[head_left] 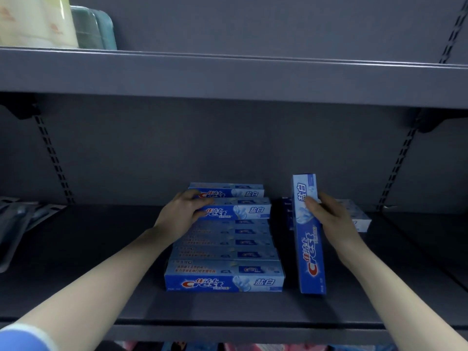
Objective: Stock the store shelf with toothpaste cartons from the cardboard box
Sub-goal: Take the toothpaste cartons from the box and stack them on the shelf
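Several blue toothpaste cartons (224,274) lie in a row running front to back on the dark grey shelf (101,287). Two more cartons (238,211) are stacked on the rear of that row. My left hand (181,211) grips the left end of the upper stacked cartons. My right hand (331,219) holds another blue carton (310,249) lengthwise, pointing away from me, to the right of the row. Behind it lie a few more cartons (359,220), partly hidden by my hand. The cardboard box is out of sight.
Grey packets (15,224) lie at the shelf's left end. The shelf above (228,74) carries a pale yellow pack (38,21) and a green tub (93,29) at its left. Slotted uprights (54,160) run down the back panel. Colourful goods show below the shelf's front edge.
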Demonstrator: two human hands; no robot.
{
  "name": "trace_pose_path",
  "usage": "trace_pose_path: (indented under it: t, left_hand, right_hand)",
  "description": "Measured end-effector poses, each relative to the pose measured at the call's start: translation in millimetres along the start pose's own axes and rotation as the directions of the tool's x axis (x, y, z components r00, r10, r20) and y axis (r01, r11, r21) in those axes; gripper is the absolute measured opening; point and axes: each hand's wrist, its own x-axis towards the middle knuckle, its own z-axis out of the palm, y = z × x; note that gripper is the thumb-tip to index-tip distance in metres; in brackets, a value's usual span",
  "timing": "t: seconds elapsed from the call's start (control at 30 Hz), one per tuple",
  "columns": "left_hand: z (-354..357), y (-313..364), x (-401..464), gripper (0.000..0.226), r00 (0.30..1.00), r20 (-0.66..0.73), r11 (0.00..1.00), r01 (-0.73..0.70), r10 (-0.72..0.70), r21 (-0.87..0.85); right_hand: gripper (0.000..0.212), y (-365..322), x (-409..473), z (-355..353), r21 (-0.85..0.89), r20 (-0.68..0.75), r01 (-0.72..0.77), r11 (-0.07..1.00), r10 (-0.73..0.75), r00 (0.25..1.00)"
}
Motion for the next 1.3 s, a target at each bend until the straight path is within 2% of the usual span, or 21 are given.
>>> trace_pose_path:
  t: [0.17, 0.27, 0.67, 0.87, 1.1, 1.17, 1.23, 1.3]
  left_hand:
    - [11, -11, 8, 0.041, 0.996, -0.065, 0.998, -0.054, 0.056, 0.036]
    - [13, -13, 13, 0.039, 0.997, -0.076, 1.000, -0.020, 0.020, 0.003]
    - [25, -11, 27, 0.040, 0.990, -0.053, 0.991, 0.130, -0.131, -0.012]
    - [29, -10, 34, 0.038, 0.987, -0.064, 0.989, 0.147, -0.145, 0.025]
    - [22, -7, 34, 0.046, 0.972, 0.105, 0.977, 0.212, -0.212, 0.011]
    - [14, 1, 32, 0.045, 0.979, 0.061, 0.978, 0.198, -0.193, -0.071]
    - [0, 15, 31, 0.043, 0.984, 0.005, 0.941, 0.174, -0.180, -0.289]
    - [-22, 37, 30, 0.046, 0.978, 0.073, 0.801, 0.200, -0.194, -0.564]
  right_hand:
    - [0.015, 2, 3, 1, 0.010, -0.015, -0.012, 1.000, 0.012, 1.000]
    - [0.020, 3, 4, 3, -0.008, -0.009, -0.014, 1.000, 0.014, 1.000]
    - [0.015, 1, 8, 11, -0.039, 0.043, -0.008, 0.999, 0.010, 0.999]
    - [0.013, 1, 9, 9, -0.042, 0.046, 0.005, 0.999, -0.003, 0.999]
    - [0.013, -2, 8, 15, -0.071, 0.076, 0.072, 0.995, -0.067, 0.995]
    - [0.015, -4, 7, 17, -0.096, 0.121, 0.097, 0.991, -0.085, 0.989]
    - [0.020, -8, 9, 19, -0.150, 0.170, 0.137, 0.979, -0.111, 0.979]
    - [0.031, -12, 12, 22, -0.247, 0.224, 0.188, 0.951, -0.133, 0.965]
